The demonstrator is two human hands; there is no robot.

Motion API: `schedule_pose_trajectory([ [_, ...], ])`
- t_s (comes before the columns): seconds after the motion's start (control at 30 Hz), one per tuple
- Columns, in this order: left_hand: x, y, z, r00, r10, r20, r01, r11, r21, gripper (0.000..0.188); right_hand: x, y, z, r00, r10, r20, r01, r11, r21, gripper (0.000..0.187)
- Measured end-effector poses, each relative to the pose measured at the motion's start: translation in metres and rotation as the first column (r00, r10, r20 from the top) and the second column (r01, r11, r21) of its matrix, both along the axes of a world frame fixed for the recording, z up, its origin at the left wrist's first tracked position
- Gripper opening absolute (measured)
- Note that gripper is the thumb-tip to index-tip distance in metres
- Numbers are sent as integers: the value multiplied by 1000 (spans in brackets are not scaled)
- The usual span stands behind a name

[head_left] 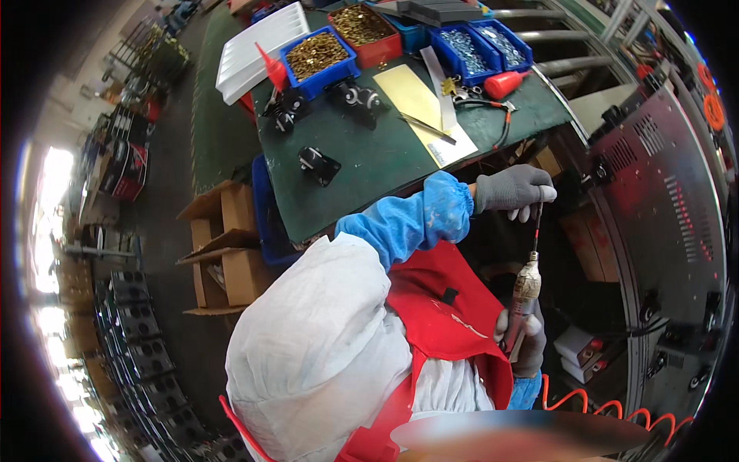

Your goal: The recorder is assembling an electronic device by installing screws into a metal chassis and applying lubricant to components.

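Note:
In my right hand [525, 339] is a power screwdriver [526, 283], its body wrapped in pale tape, the gloved fingers closed around it. Its long bit [536, 231] points away from me, toward my left hand [514, 189]. The grey-gloved left fingers are pinched together at the bit's far end; whether a screw sits there is hidden. Just right of both hands stands a large metal panel [662, 200] with slots and rows of holes. Left of them is the green workbench [362, 185].
Blue bins [319, 65] and a red bin [377, 50] of small metal parts line the bench's back. Nearer lie tweezers [428, 128], yellow paper [412, 104], a red bottle [504, 84] and black castors [317, 165]. An orange coiled hose [608, 406] hangs lower right; cardboard boxes [231, 254] stand left.

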State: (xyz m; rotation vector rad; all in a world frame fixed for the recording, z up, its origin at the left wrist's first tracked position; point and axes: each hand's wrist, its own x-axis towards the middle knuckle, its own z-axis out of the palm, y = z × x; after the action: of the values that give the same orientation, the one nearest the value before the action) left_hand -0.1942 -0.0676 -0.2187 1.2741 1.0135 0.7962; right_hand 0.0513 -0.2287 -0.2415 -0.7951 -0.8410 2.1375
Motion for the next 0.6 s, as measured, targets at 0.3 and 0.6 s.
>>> schedule_pose_trajectory([
  [0.3, -199, -38, 132, 354, 519, -778, -231, 855, 465, 41, -5, 26, 15, 990, 15, 139, -28, 995, 93, 72],
  [0.6, -311, -39, 23, -265, 355, -897, 191, 931, 312, 55, -9, 21, 9, 983, 30, 183, -31, 1000, 0, 68],
])
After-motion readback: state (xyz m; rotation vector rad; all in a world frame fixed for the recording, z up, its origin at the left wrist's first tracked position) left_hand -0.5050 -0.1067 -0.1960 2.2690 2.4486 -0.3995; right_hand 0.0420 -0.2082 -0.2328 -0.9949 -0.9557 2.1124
